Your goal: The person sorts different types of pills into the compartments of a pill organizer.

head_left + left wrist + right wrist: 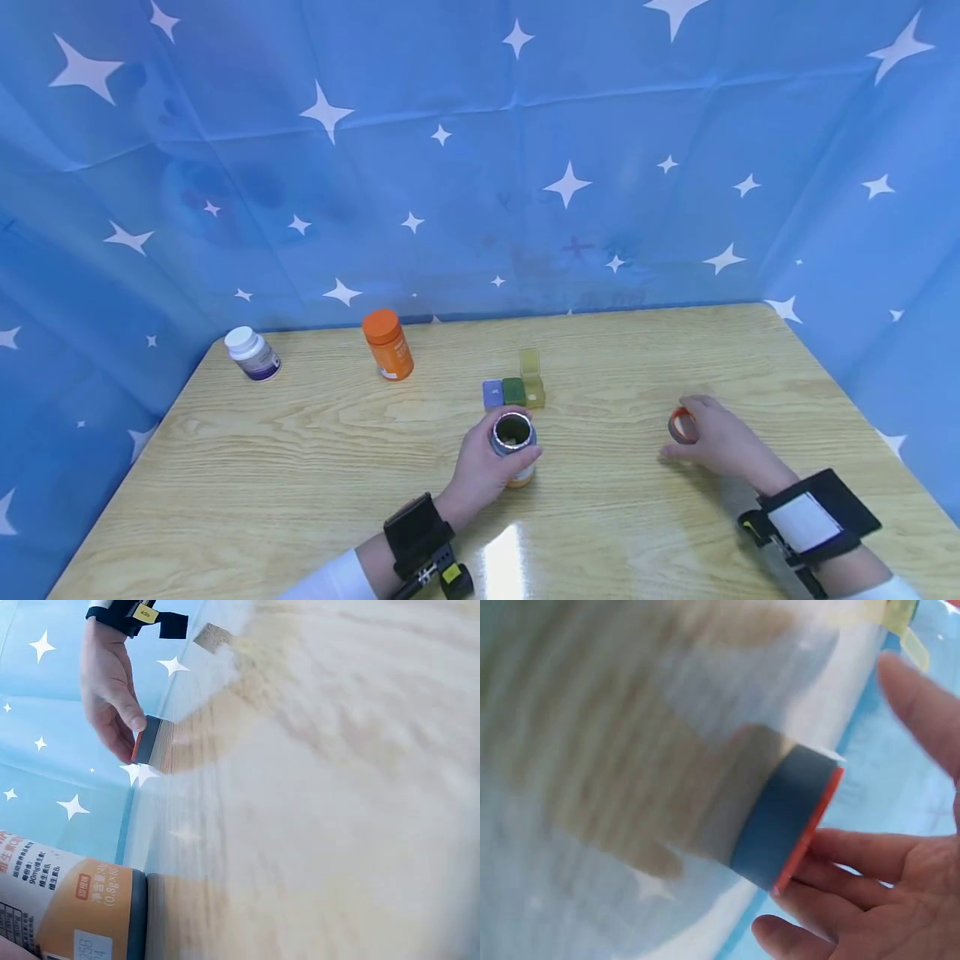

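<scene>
In the head view my left hand point(483, 467) grips an uncapped supplement bottle point(522, 475) round its sides. The bottle stands upright, its foil-edged mouth facing up and pale pieces faintly visible inside. Its orange and white label point(97, 900) fills the lower left of the left wrist view. At the right, my right hand point(716, 442) is beside a dark bottle cap point(784, 817) with a red-orange rim, lying inside up on the table. Fingers touch or nearly touch the cap's far side, while the thumb point(922, 712) stands away from it.
Just behind the bottle lies a small pill box point(513, 390) with blue, green and yellow compartments; the yellow lid point(529, 362) is raised. An orange bottle point(388, 346) and a white bottle point(252, 354) stand at the back left. A blue star-patterned curtain point(450, 183) borders the wooden table point(300, 467).
</scene>
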### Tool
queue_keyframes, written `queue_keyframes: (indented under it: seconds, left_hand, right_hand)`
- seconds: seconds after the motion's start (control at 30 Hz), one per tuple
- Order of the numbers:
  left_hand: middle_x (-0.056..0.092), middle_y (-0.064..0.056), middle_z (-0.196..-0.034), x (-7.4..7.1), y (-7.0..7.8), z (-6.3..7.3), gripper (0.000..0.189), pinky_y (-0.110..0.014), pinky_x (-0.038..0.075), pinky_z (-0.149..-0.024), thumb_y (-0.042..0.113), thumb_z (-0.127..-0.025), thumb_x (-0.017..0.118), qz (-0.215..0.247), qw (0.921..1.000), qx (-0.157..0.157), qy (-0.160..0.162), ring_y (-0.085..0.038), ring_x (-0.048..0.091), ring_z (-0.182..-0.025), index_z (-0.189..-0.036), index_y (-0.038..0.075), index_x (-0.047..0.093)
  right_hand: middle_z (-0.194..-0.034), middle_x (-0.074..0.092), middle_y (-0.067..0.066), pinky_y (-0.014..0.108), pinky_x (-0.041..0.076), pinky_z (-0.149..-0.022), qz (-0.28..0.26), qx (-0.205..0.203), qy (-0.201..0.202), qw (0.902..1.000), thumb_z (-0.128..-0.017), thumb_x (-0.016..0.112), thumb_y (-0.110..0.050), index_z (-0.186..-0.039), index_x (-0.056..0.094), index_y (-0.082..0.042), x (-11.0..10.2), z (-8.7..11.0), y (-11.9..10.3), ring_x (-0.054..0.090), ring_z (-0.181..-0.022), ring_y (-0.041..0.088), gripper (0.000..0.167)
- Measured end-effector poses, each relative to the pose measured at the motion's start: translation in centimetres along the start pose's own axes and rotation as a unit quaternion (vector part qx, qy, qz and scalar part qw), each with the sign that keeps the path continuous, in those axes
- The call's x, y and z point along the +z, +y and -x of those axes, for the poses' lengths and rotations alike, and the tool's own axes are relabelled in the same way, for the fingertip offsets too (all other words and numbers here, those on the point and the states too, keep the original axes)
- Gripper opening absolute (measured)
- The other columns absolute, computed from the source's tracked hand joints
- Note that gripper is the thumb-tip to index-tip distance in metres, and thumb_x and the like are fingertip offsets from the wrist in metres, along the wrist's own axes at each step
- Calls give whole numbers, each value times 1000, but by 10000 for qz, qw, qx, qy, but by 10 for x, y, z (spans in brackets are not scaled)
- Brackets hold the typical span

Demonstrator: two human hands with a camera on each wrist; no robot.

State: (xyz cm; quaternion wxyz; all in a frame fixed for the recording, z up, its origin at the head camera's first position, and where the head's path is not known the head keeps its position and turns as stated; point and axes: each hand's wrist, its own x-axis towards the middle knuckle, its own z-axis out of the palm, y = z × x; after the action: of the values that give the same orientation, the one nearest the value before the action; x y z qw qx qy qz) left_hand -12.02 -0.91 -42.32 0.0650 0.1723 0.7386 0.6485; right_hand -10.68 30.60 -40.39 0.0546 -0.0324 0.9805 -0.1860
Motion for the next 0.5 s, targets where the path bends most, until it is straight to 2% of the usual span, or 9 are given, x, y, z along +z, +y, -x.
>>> queue_keyframes:
  seconds: [0.13, 0.23, 0.5]
  left_hand:
    - [61, -16, -112, -1, 0, 0, 40, -35, 43, -93, 11, -77, 73, 3, 10000, -10, -23, -27, 55, -107, -113, 3, 57]
    - [61, -16, -112, -1, 0, 0, 41, -33, 43, -92, 10, -77, 73, 29, 10000, -21, -40, -25, 55, -106, -113, 4, 57]
    - [61, -17, -113, -2, 0, 0, 41, -34, 43, -92, 10, -77, 73, 10, 10000, 0, -52, -25, 55, -106, -114, 4, 57]
  right_hand:
    - [-113, 51, 36, 49, 47, -78, -71, 61, 7, 10000, -71, 78, -29, -121, 41, 20, 2, 1, -2, 54, -95, 40, 79]
    - [-112, 52, 37, 52, 46, -81, -90, 89, 5, 9999, -71, 77, -21, -122, 39, 22, 2, 0, -2, 53, -99, 45, 77]
    - [-95, 61, 27, 45, 48, -71, 44, 13, 44, 10000, -69, 74, -10, -111, 52, 17, 1, -2, 4, 58, -85, 35, 54]
